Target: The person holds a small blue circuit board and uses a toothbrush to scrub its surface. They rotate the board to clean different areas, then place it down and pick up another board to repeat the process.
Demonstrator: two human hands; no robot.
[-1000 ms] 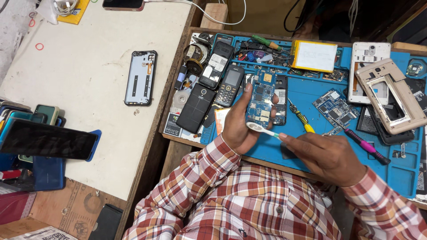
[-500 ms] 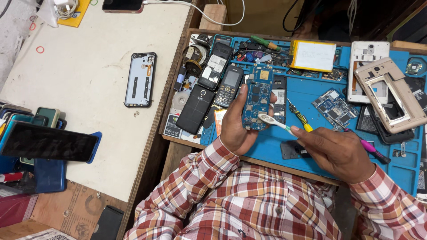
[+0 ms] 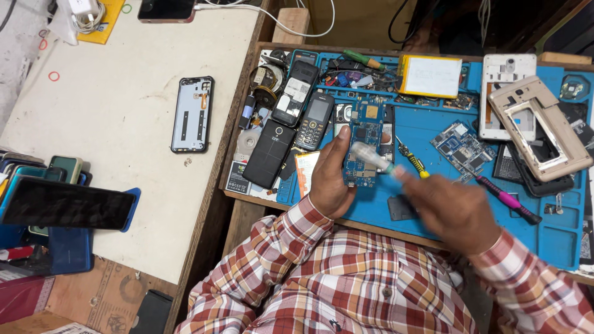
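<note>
left hand pinches opened blue-boarded phone above blue repair mat | right hand grips blurred translucent tool, tip on board | risk: fast stroke may slip, scratching components or knocking phone loose

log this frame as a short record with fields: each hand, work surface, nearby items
left hand: left hand holds an opened phone with bare circuit board upright over the mat
right hand: right hand grips a pale brush-like tool, blurred, its tip at the board
surface: blue repair mat
nearby: black keypad phone, pink-handled screwdriver, beige phone frame, loose circuit board
</note>
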